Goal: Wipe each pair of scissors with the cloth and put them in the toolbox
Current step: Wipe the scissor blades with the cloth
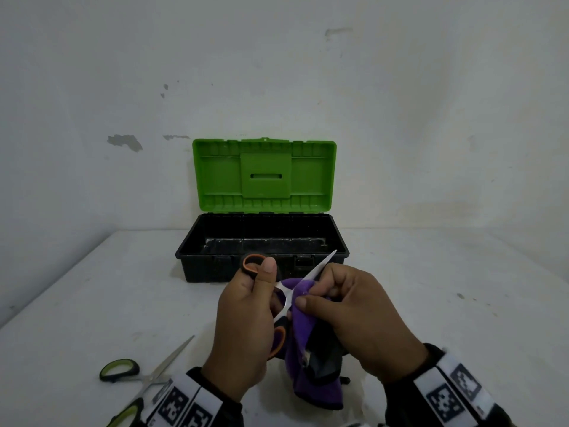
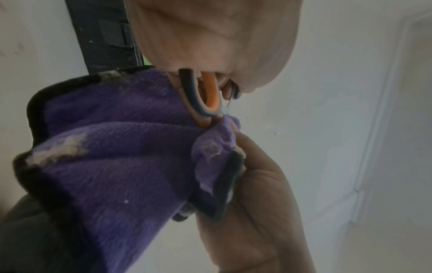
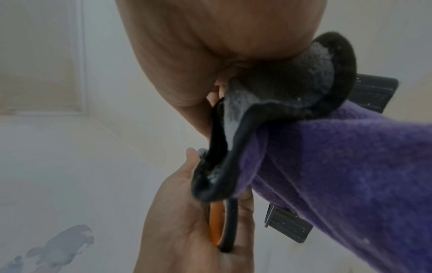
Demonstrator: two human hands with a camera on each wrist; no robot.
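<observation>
My left hand (image 1: 246, 306) grips the orange-and-black scissors (image 1: 284, 298) by their handles, blades spread apart, one tip pointing up right toward the toolbox. My right hand (image 1: 348, 306) pinches the purple cloth (image 1: 303, 352) with a black edge around one blade. In the left wrist view the orange handle loop (image 2: 205, 96) lies against the cloth (image 2: 112, 147). The right wrist view shows the cloth (image 3: 339, 157) draped over the handle (image 3: 222, 227). The black toolbox (image 1: 215, 266) with its green lid (image 1: 264, 175) raised stands just behind my hands. Its inside looks bare.
A second pair of scissors with green-and-black handles (image 1: 144, 374) lies open on the white table (image 1: 92, 303) at the lower left, beside my left wrist. A white wall (image 1: 431, 118) rises right behind the toolbox.
</observation>
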